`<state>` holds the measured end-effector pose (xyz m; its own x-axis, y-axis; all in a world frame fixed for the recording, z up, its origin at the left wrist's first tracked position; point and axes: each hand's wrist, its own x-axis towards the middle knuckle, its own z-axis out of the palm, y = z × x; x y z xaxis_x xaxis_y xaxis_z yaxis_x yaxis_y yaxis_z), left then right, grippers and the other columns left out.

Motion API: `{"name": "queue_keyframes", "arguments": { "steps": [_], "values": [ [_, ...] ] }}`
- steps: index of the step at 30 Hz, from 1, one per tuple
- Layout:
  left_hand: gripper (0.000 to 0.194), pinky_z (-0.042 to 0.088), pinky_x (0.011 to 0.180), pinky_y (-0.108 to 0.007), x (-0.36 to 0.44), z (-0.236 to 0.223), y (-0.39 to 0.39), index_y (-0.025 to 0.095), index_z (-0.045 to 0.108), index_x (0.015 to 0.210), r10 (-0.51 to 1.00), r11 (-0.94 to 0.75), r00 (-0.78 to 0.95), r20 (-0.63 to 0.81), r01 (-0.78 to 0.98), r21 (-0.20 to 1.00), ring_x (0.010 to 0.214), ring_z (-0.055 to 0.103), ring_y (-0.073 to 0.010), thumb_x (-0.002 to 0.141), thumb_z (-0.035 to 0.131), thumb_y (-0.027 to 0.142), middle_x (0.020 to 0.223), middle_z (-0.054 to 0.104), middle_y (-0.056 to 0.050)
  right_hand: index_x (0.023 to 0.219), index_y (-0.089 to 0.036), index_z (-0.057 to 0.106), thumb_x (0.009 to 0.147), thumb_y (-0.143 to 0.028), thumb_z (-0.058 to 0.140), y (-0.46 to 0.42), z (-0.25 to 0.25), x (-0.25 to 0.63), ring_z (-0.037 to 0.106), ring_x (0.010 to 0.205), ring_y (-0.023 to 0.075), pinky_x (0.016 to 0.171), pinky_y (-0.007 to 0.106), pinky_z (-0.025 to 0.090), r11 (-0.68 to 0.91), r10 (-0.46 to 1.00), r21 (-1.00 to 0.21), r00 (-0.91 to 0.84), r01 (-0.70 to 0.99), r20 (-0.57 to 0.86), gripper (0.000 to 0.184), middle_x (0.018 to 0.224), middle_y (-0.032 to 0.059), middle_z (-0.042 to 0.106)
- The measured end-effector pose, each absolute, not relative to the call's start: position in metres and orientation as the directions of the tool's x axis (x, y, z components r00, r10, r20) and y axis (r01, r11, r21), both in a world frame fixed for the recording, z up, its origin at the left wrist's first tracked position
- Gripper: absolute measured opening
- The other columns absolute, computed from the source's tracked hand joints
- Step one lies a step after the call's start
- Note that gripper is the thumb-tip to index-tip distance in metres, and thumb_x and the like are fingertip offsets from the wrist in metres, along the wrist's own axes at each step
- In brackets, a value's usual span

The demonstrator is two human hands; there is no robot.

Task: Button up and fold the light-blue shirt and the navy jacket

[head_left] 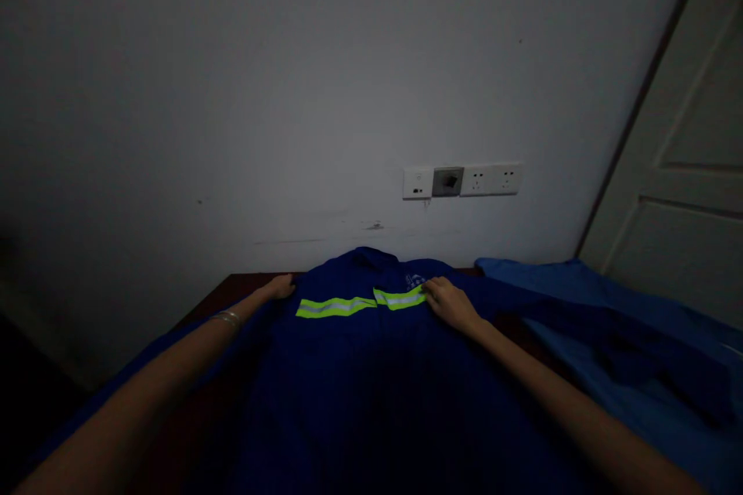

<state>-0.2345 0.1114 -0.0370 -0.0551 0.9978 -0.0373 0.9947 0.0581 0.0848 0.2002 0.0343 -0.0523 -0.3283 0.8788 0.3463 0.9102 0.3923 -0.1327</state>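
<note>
A dark blue work jacket (342, 340) lies spread out, collar toward the wall, with yellow-green and silver reflective strips (337, 307) across its chest. My left hand (283, 286) is closed on the jacket's left shoulder edge, where the sleeve begins. On the opposite side, my right hand (450, 302) has its fingers bent and pinched on the cloth at the outer end of the right strip, just below a pale printed emblem (416, 280). Both sleeves stretch outward beside my arms. Deep shadow hides the lower part of the jacket.
Under the jacket is a dark reddish-brown tabletop (224, 294). Lighter blue cloth (534, 271) lies at the right, partly beneath the right sleeve. A scuffed white wall (325, 131) with a row of sockets (489, 179) rises behind, and a panelled door (685, 193) stands at the right.
</note>
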Motion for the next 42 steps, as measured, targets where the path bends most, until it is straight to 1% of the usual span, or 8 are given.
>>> {"name": "queue_keyframes", "arguments": {
  "steps": [5,9,16,21,24,28,35,42],
  "values": [
    [0.018,0.038,0.073,-0.016,-0.268,-0.048,0.092,0.013,0.058,0.09,0.991,0.073,-0.059,-0.124,0.99,0.118,0.088,0.056,-0.0151,0.082,0.049,0.025,0.096,0.065,-0.006,0.108,-0.015,0.058,0.085,-0.022,0.043,-0.015,-0.061,0.098,0.047,0.108,0.0203,0.094,0.032,0.036,0.691,0.691,-0.134,-0.594,0.711,0.413,0.028,0.113,0.0104,0.057],
    [0.03,0.038,0.076,-0.02,-0.282,-0.047,0.081,0.011,0.058,0.092,0.988,0.139,-0.132,-0.085,0.987,0.078,0.094,0.055,-0.0192,0.084,0.045,0.037,0.102,0.063,-0.011,0.107,-0.011,0.057,0.084,-0.024,0.045,-0.042,-0.066,0.042,0.044,0.114,0.0263,0.093,0.038,0.038,0.738,0.647,-0.082,-0.668,0.67,0.367,0.029,0.118,0.0157,0.054],
    [0.043,0.042,0.081,-0.031,-0.313,-0.037,0.058,0.011,0.06,0.1,0.959,0.275,-0.278,-0.052,0.96,-0.057,0.103,0.055,-0.0286,0.081,0.046,0.047,0.112,0.059,-0.018,0.086,-0.014,0.056,0.077,-0.022,0.05,-0.142,-0.064,-0.03,0.057,0.07,0.0197,0.051,0.028,0.046,0.892,0.429,0.002,-0.849,0.451,0.31,0.013,0.082,0.0085,0.06],
    [0.041,0.038,0.09,-0.038,-0.306,-0.025,0.033,0.01,0.057,0.107,0.962,0.27,-0.267,0.05,0.958,-0.093,0.114,0.046,-0.0317,0.083,0.043,0.041,0.12,0.052,-0.022,0.078,-0.014,0.058,0.073,-0.031,0.056,-0.199,-0.078,-0.072,0.056,0.062,0.0186,0.043,0.027,0.043,0.966,0.25,-0.007,-0.925,0.259,0.285,0.018,0.075,0.0065,0.061],
    [0.036,0.039,0.09,-0.032,-0.288,-0.014,0.011,0.014,0.06,0.103,0.977,0.203,-0.197,0.078,0.975,-0.088,0.112,0.048,-0.0265,0.084,0.042,0.039,0.118,0.054,-0.017,0.08,-0.015,0.058,0.078,-0.027,0.051,-0.19,-0.069,-0.072,0.058,0.069,0.0188,0.049,0.026,0.044,0.953,0.298,-0.046,-0.903,0.299,0.31,0.015,0.078,0.0068,0.062],
    [0.032,0.044,0.077,-0.027,-0.265,-0.002,-0.042,0.019,0.065,0.087,0.998,0.064,-0.064,0.014,0.997,-0.041,0.091,0.06,-0.0217,0.082,0.043,0.041,0.096,0.065,-0.009,0.089,-0.017,0.059,0.087,-0.023,0.038,-0.135,-0.041,-0.059,0.061,0.076,0.0154,0.063,0.024,0.045,0.827,0.563,-0.173,-0.785,0.535,0.26,0.022,0.087,0.006,0.064],
    [0.037,0.039,0.054,-0.023,-0.245,0.007,-0.193,0.019,0.062,0.058,0.976,-0.108,0.116,-0.185,0.993,0.057,0.053,0.056,-0.0149,0.079,0.041,0.041,0.056,0.059,-0.003,0.103,-0.013,0.058,0.087,-0.023,0.04,-0.053,-0.027,-0.074,0.058,0.098,0.0218,0.079,0.028,0.043,0.672,0.74,-0.139,-0.648,0.728,0.183,0.026,0.105,0.0134,0.061],
    [0.037,0.032,0.04,-0.021,-0.248,-0.014,-0.308,0.019,0.045,0.042,0.838,0.11,0.027,-0.546,0.97,0.216,0.038,0.043,-0.0103,0.073,0.047,0.039,0.044,0.049,0.001,0.106,-0.01,0.059,0.081,-0.028,0.051,-0.032,-0.042,-0.116,0.061,0.095,0.0268,0.075,0.033,0.048,0.664,0.748,-0.12,-0.652,0.738,0.128,0.032,0.108,0.0174,0.061]
  ]
}}
